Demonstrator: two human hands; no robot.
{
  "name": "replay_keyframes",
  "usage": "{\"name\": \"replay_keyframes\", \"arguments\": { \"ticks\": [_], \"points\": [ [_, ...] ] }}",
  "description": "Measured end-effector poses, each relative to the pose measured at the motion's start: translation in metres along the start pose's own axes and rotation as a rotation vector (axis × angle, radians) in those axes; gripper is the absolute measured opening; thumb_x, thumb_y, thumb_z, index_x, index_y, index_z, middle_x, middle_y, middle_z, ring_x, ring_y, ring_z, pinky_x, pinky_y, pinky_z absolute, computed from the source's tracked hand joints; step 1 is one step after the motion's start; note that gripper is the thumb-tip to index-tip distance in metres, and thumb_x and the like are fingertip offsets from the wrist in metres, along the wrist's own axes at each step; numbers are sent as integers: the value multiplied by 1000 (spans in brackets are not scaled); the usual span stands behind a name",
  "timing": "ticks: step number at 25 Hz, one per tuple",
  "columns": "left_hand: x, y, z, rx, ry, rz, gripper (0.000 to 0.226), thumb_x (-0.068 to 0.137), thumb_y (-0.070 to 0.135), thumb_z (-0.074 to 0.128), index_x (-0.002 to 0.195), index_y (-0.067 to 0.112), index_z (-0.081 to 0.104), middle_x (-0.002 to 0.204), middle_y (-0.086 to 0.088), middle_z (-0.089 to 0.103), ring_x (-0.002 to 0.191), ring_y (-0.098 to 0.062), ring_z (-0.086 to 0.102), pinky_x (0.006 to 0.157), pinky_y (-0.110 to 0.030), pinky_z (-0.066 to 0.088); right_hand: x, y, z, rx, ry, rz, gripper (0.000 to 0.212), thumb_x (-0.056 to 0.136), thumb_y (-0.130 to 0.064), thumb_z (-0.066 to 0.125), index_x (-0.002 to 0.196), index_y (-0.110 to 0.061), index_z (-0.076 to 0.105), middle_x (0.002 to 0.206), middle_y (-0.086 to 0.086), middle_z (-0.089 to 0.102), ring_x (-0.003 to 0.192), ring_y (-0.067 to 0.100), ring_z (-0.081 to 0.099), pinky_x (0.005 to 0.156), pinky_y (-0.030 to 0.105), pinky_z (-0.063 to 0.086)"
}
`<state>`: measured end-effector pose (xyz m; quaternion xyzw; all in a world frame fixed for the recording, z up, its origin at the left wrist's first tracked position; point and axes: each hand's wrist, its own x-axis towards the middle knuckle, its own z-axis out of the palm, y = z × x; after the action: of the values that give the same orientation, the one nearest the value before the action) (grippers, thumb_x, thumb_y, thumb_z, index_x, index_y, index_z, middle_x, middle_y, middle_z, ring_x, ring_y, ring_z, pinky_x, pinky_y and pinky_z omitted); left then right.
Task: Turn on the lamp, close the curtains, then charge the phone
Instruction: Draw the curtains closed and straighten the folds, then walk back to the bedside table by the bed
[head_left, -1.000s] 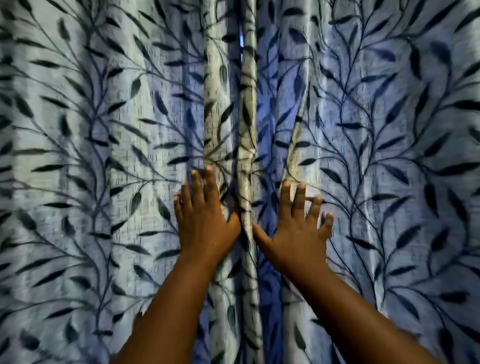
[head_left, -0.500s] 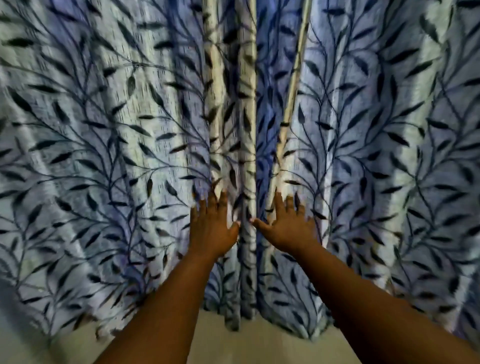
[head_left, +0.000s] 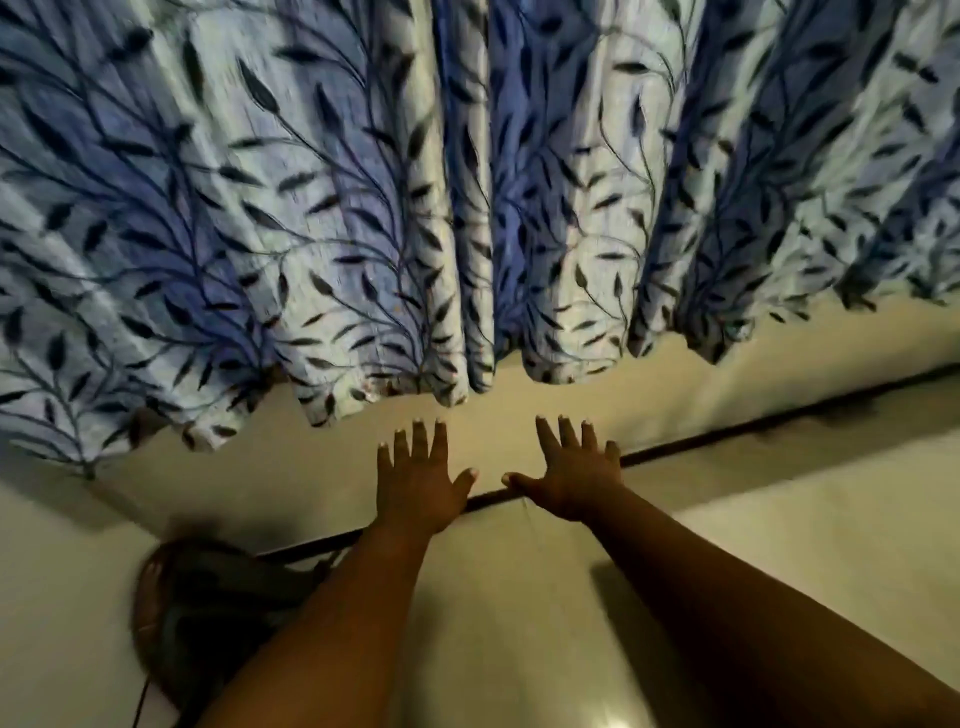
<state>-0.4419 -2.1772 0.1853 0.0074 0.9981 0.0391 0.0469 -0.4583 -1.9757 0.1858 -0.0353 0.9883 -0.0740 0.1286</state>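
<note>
Below curtains, empty hands, blurred

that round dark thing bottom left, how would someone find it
Start at the leaf-print curtains across the top and drop to the pale floor beneath. Left of the left forearm lies a blurred round dark object, the only dark mass there.
</note>
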Motion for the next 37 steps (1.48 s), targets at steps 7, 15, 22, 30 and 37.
{"name": "replay_keyframes", "arguments": {
  "ticks": [7,15,22,30,37],
  "points": [
    [-62,55,99,27,-391,159,85,89,71,21,152,21,-7,160,-12,-11,146,-34,-8,117,-51,-3,-90,69,102,22,-197,200,103,72,-88,26,151,-29,-3,162,8,3,147,37,-1,114,62,5],
    [-138,158,153,161,-543,399,88,87,74,21,151,23,-9,160,-12,-12,147,-34,-7,116,-50,-3,-220,165,165,114,-258,422,103,73,-87,29,151,-28,-3,162,6,3,147,34,-3,114,59,4],
    [-250,283,184,206,-567,566,92,82,80,19,151,25,-8,161,-11,-7,147,-33,-3,116,-49,1,-383,265,187,210,-239,573,102,75,-83,32,151,-26,-3,162,9,4,147,37,-5,114,60,4],
    [-356,416,202,160,-568,790,92,83,78,22,152,23,-5,161,-11,-6,147,-33,-7,117,-50,-2,-525,363,194,190,-264,676,99,81,-79,32,152,-21,-5,161,13,0,147,39,-5,114,60,5],
    [-351,466,232,194,-585,742,96,82,79,26,152,21,-6,160,-13,-7,147,-35,-5,117,-52,-2,-521,422,202,155,-262,638,97,82,-77,33,152,-21,-5,161,13,-1,147,38,-5,115,59,7]
  ]
}}
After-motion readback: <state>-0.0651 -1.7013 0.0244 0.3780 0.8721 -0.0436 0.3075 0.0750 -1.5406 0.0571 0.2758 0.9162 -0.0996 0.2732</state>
